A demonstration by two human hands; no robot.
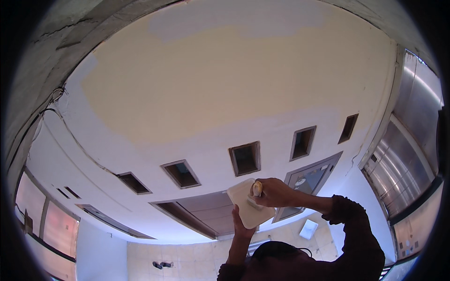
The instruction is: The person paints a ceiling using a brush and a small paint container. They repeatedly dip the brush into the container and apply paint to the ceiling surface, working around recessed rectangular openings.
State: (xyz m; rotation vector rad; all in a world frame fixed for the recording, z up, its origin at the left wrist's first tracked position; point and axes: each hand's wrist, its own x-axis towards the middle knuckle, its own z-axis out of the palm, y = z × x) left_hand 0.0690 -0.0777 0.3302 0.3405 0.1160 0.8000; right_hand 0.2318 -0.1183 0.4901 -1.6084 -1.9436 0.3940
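Just below the window (244, 158) at lower centre, with wall (211, 84) wide above, clamping tray (255, 217) by its lower-left edge in left hand (243, 227) and curling fingers of right hand (273, 191) round tool (256, 189) over it!

right sleeve (358, 236): dark, bunched | left sleeve (229, 271): dark | right hand (273, 193): bare | left hand (243, 228): bare

No lettering, numbers, labels or signs can be read here.
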